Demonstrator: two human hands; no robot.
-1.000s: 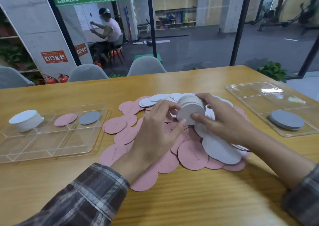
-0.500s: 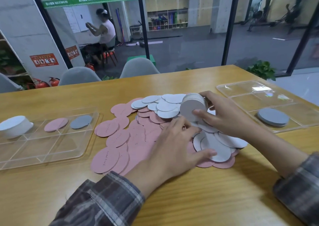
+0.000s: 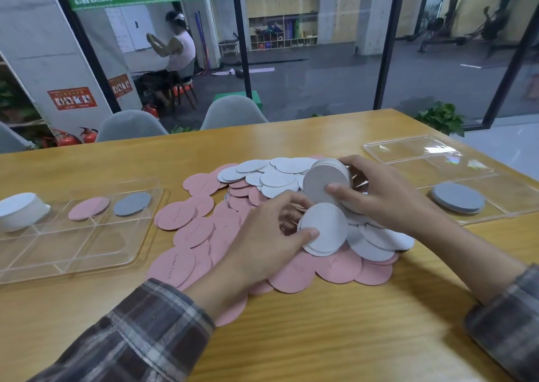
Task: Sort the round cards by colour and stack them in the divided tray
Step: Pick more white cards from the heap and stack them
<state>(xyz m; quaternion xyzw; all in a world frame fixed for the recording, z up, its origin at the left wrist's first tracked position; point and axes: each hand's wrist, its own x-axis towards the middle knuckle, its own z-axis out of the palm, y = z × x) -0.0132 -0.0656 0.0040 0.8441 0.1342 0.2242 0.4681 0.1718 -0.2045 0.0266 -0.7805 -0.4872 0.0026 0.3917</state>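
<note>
Plaid flannel sleeves point(image 3: 140, 332), brown/grey/white check, cuffs at wrists, bare hands

Pink and white round cards point(image 3: 192, 231) heaped centrally, clear divided tray point(image 3: 73, 250) left, partly filled

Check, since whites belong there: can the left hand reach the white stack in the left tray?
Probably yes: only flat pink cards and low tray walls lie between left hand and white stack.

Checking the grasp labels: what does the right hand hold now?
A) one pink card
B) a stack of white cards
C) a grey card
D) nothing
B: the right hand grips a stack of white cards, tilted; the left hand pinches loose white cards.
</note>
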